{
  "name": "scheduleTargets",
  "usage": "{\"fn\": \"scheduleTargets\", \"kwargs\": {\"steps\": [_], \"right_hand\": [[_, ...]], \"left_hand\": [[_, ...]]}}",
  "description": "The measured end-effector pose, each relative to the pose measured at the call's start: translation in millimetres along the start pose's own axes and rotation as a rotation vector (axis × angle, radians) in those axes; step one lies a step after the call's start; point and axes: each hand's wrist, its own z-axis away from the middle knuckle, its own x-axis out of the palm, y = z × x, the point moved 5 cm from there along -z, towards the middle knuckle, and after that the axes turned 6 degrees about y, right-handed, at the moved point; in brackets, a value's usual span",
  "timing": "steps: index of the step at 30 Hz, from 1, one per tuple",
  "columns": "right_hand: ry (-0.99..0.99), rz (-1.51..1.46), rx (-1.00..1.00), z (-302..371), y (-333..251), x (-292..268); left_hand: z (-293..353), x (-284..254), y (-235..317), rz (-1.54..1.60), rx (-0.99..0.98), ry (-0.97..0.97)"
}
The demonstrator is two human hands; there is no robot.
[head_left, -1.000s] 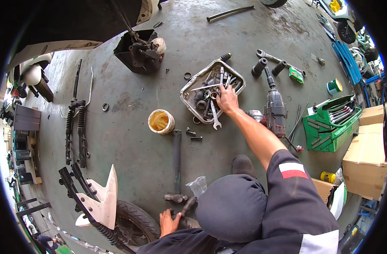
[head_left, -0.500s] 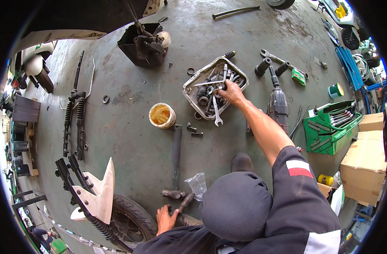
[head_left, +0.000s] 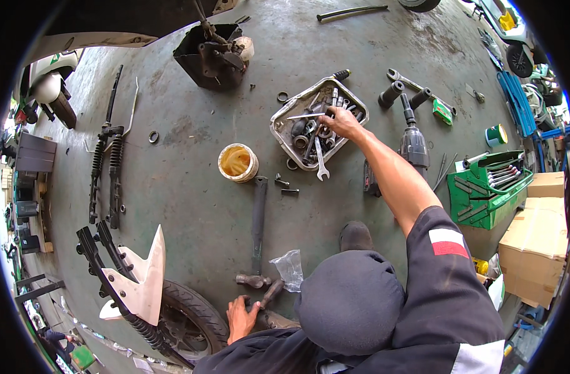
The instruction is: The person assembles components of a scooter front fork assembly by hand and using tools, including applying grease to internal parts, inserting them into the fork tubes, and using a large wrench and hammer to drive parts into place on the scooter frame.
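My right hand [head_left: 342, 123] reaches into a white-rimmed tray [head_left: 284, 139] heaped with sockets and small metal parts. Its fingers are closed among the pieces; what they hold, if anything, is hidden. A thin silver rod [head_left: 305, 116] lies across the heap up to my fingertips. An open-ended wrench [head_left: 320, 163] hangs over the tray's near edge. At the lower left, my left hand [head_left: 241, 316] is closed around a dark cylindrical metal part [head_left: 272, 293]. Just beyond that part lies a hammer [head_left: 259, 230], its head toward me.
A tub of yellowish grease [head_left: 238, 163] stands left of the tray. To its right are a power impact wrench [head_left: 413, 146], two upright black cylinders and a large wrench [head_left: 416, 86]. A green toolbox [head_left: 484, 193] sits farther right. Fork legs [head_left: 115, 168] and a wheel [head_left: 191, 315] lie left.
My right hand has shifted slightly left within the tray, its fingers now nearer the silver rod. My left hand stays on the cylindrical part. The whole view has shifted slightly.
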Motion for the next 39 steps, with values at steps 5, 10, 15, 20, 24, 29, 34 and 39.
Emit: {"fn": "scheduleTargets", "kwargs": {"steps": [5, 10, 15, 20, 24, 29, 34, 39], "right_hand": [[-0.047, -0.12, 0.085, -5, -15, 11], [-0.052, -0.315, 0.108, -19, -15, 17], [-0.046, 0.05, 0.072, -18, -13, 44], [-0.062, 0.304, 0.057, -4, -39, 57], [-0.077, 0.341, 0.14, 1, -44, 57], [-0.102, 0.247, 0.274, 6, -53, 43], [-0.069, -0.094, 0.014, 37, -88, 28], [-0.766, -0.684, 0.141, 139, -161, 45]], "left_hand": [[1, -3, -3, -0.007, -0.019, 0.0], [3, -4, 1, 0.01, -0.012, 0.024], [5, 3, 3, -0.012, -0.023, -0.014], [7, -3, 11, -0.023, -0.046, -0.018], [6, -1, 10, 0.008, -0.043, -0.021], [6, -5, 7, 0.036, -0.054, -0.002], [-12, -31, 24, 0.317, -0.023, 0.054], [-56, -90, 101, 0.462, 0.31, 0.225]]}}
